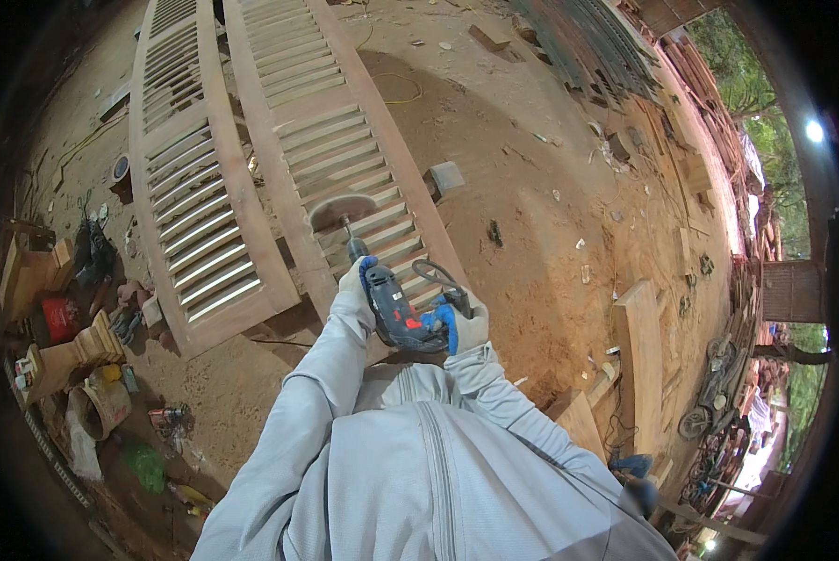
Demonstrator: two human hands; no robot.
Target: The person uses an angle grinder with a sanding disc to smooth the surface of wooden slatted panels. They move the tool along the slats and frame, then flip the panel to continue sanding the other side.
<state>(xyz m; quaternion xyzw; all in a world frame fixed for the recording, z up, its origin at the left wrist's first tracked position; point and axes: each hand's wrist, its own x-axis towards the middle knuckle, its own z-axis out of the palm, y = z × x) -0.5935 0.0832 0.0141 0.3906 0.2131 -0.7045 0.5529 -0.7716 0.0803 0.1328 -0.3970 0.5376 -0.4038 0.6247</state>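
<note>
In both gloved hands I hold a dark blue-grey power drill [393,304] with a red switch. My left hand [355,283] is closed around its front, just behind the chuck. At the back, my right hand [468,323] grips the handle, where a black cord [435,271] loops up. A round brownish disc [338,214], looking like a sanding disc, is fitted to the drill's tip. It lies over the left side rail and slats of a louvred wooden shutter panel [396,154]. Whether it presses on the wood, I cannot tell.
A second louvred panel [242,210] lies to the left. Right of the worked panel stands a pale block [445,178]. Thick planks [639,365] lie at the right, with a motorbike [709,393] beyond. At the left are a bucket [106,404], another power tool [169,419] and turned wooden pieces [69,360].
</note>
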